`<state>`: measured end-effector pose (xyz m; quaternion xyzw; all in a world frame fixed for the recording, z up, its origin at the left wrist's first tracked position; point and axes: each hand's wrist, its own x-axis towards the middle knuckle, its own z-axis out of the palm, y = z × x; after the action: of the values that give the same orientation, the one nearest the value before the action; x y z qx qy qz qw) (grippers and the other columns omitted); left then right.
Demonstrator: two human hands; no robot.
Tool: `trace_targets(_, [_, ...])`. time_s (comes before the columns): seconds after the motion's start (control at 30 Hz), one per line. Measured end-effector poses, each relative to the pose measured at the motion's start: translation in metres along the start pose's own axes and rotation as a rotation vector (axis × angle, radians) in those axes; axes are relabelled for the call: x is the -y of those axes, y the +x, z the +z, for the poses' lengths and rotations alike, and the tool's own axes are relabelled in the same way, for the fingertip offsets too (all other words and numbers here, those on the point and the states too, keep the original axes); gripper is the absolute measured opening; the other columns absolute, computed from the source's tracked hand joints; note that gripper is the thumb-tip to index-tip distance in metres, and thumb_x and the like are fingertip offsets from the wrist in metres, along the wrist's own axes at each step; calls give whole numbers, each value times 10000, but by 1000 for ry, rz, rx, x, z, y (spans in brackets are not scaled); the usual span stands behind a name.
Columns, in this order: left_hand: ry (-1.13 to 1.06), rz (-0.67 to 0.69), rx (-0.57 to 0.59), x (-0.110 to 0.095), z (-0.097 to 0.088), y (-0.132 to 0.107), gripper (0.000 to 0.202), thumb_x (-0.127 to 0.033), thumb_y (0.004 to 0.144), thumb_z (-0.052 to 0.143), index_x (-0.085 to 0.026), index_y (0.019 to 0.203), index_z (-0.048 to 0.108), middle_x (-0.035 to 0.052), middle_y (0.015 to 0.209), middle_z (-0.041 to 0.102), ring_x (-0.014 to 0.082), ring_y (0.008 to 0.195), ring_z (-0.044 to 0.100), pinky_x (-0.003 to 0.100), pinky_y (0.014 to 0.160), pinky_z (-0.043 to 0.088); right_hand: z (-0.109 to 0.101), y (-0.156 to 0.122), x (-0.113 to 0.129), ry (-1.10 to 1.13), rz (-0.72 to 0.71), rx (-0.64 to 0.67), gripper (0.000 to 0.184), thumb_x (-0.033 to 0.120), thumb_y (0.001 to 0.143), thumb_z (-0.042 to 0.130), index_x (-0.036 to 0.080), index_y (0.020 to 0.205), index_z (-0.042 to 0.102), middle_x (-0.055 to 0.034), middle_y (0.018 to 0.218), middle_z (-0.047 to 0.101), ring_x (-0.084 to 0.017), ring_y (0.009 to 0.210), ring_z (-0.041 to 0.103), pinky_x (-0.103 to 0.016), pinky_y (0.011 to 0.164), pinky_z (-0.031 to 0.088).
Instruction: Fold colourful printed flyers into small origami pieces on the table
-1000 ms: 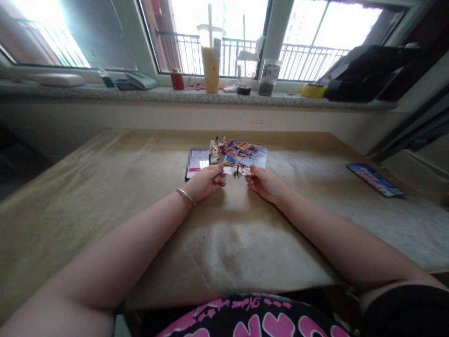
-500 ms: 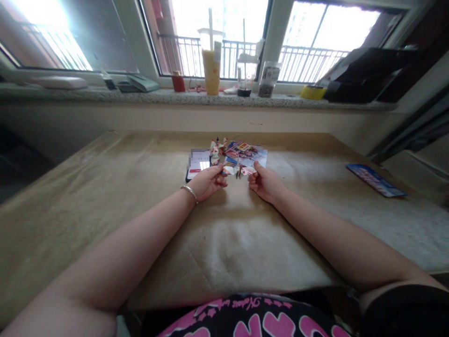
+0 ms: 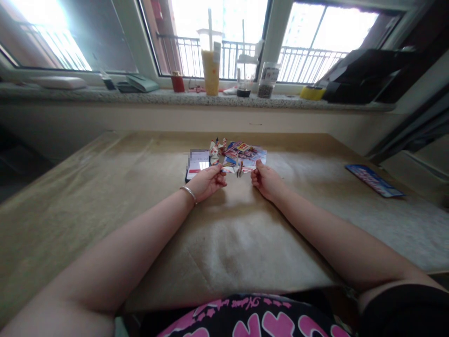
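My left hand, with a bracelet at its wrist, pinches one end of a small printed paper piece, white with red and orange marks. My right hand, fingers curled, pinches the opposite end. A narrow brown part sticks up and down near the piece's middle. Just behind lies a colourful printed sheet, partly covered by the piece. Beside it stands a folded white-and-red paper figure, its lower part hidden. A phone with a lit screen rests left of these, close to my left hand.
A blue printed packet or card lies on the right side of the cloth-covered table. Along the stone windowsill stand a tall yellow drink cup, clear cups, a red jar, a yellow roll and a black bag.
My right hand has shifted slightly to the right, and the paper piece looks flatter between my hands. My left hand has barely moved.
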<state>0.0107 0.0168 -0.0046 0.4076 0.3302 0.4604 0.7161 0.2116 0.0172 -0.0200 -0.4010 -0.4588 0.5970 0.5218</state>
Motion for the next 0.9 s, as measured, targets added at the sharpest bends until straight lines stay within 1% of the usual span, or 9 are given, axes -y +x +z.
trace_targets(0.1, [44, 19, -16, 1, 1, 1, 281, -349, 807, 677, -136, 715, 518, -37, 590, 508, 53, 500, 449, 224, 609, 477, 2, -3, 0, 29, -39, -76, 578, 731, 568, 670, 213, 659, 429, 70, 528, 419, -57, 441, 331, -208, 395, 196])
trace_targets(0.27, [183, 32, 9, 6, 0, 2, 300, -364, 738, 729, -126, 693, 551, -37, 583, 520, 63, 544, 489, 241, 680, 482, 10, -11, 1, -164, -127, -58, 501, 579, 580, 738, 228, 794, 452, 99, 558, 453, -52, 446, 359, -197, 416, 235])
trace_targets(0.37, [271, 33, 36, 10, -3, 2, 327, -391, 690, 755, -123, 658, 572, -36, 569, 531, 69, 563, 498, 240, 695, 467, 14, -12, 1, -271, -200, -49, 495, 545, 588, 737, 224, 845, 463, 90, 593, 495, -61, 475, 387, -206, 449, 280])
trace_targets(0.43, [344, 32, 51, 10, -5, 1, 334, -419, 672, 757, -122, 672, 604, -27, 581, 555, 80, 586, 515, 238, 690, 454, 14, -12, 0, -334, -223, -61, 470, 550, 601, 721, 218, 826, 476, 76, 605, 511, -72, 498, 409, -218, 472, 302])
trace_targets(0.5, [457, 37, 67, 9, -6, 0, 350, -454, 661, 748, -129, 736, 646, -17, 615, 585, 95, 622, 539, 238, 680, 442, 13, -11, -1, -394, -227, -77, 428, 563, 630, 690, 211, 775, 494, 66, 595, 501, -78, 505, 405, -231, 490, 310])
trace_targets(0.63, [667, 68, 88, 4, -2, -4, 418, -517, 654, 712, -139, 830, 679, 1, 690, 628, 105, 652, 548, 233, 661, 425, 9, -9, -3, -476, -234, -98, 384, 550, 654, 665, 203, 723, 516, 46, 607, 503, -88, 521, 400, -248, 511, 315])
trace_targets(0.77, [817, 93, 106, 1, 5, -9, 399, -515, 725, 638, -127, 815, 667, 9, 694, 629, 112, 649, 550, 233, 657, 430, 7, -7, -6, -516, -245, -102, 362, 533, 668, 651, 208, 722, 501, 48, 606, 487, -98, 532, 409, -254, 520, 320])
trace_targets(0.83, [916, 131, 116, -1, 7, -11, 398, -493, 829, 509, -125, 809, 662, 21, 708, 635, 124, 678, 568, 242, 690, 442, 5, -6, -7, -533, -259, -121, 350, 529, 684, 631, 208, 730, 500, 50, 613, 478, -101, 543, 418, -258, 540, 343])
trace_targets(0.9, [1083, 198, 120, -3, 7, -14, 440, -437, 906, 366, -128, 808, 663, 34, 712, 636, 137, 698, 580, 254, 704, 444, 3, -4, -7, -540, -283, -154, 337, 524, 703, 610, 208, 754, 506, 44, 644, 499, -104, 563, 435, -263, 567, 373])
